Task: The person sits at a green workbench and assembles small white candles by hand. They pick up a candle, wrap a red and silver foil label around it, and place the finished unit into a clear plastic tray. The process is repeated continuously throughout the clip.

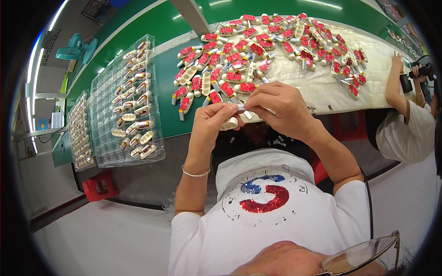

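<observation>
My left hand (210, 121) is closed round a cream, rounded piece (230, 123), whose lower end shows under the fingers. A small white strip (241, 107) lies at the left thumb's tip. From the other side my right hand (284, 109) meets it, thumb and fingers pinched together; the fingers partly hide what they grip. Both hands are just off the table's near edge. Beyond them spread many cream pieces with red labels (237, 63), some with a grey tab sticking out. A few lie with bare oval hollows (189, 73) facing up.
At the left stands a clear plastic tray (103, 124) with columns of cream pieces, beside another filled tray (79, 133). A metal post (189, 16) rises behind the pile. Red stools (100, 186) are below the table. Another person (407, 131) leans a hand on the table at right.
</observation>
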Tool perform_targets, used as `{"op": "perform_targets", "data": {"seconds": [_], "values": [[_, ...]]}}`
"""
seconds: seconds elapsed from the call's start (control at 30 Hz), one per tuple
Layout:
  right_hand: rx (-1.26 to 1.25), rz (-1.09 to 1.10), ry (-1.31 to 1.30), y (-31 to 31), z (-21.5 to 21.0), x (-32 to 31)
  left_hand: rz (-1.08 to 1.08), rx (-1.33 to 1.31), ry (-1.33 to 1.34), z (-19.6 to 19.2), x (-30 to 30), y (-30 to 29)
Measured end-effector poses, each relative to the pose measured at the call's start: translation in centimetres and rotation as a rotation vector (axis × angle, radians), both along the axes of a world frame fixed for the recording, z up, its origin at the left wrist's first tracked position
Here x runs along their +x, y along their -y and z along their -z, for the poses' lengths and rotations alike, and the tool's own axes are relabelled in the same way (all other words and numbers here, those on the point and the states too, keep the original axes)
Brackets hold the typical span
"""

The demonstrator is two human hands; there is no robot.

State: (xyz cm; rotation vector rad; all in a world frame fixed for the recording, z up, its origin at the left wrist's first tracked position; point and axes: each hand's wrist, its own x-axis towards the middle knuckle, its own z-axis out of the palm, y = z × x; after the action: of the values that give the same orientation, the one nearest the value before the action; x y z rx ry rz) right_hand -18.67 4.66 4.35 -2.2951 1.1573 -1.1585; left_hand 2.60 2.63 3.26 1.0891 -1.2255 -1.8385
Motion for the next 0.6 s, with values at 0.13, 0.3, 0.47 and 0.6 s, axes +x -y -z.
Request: {"op": "perform_targets", "data": {"seconds": [0.13, 0.3, 0.47, 0.6], "values": [[0.19, -0.029, -0.095, 0.3, -0.2, -0.2, 0.105, 0.026, 0.04, 0.3, 0.4, 0.4], [0.667, -0.124, 0.442, 1.3, 1.4, -0.1, 0.217, -0.034, -0.039, 0.6, 0.6, 0.3], [0.724, -0.114, 0.532, 2.0, 2.6, -1.8, 0.251, -0.023, -0.065, 0.7, -0.1, 0.0], [0.53, -0.076, 0.326, 0.3, 2.1, -2.2, 0.146, 0.118, -0.236, 1.1, -0.2, -0.1]]}}
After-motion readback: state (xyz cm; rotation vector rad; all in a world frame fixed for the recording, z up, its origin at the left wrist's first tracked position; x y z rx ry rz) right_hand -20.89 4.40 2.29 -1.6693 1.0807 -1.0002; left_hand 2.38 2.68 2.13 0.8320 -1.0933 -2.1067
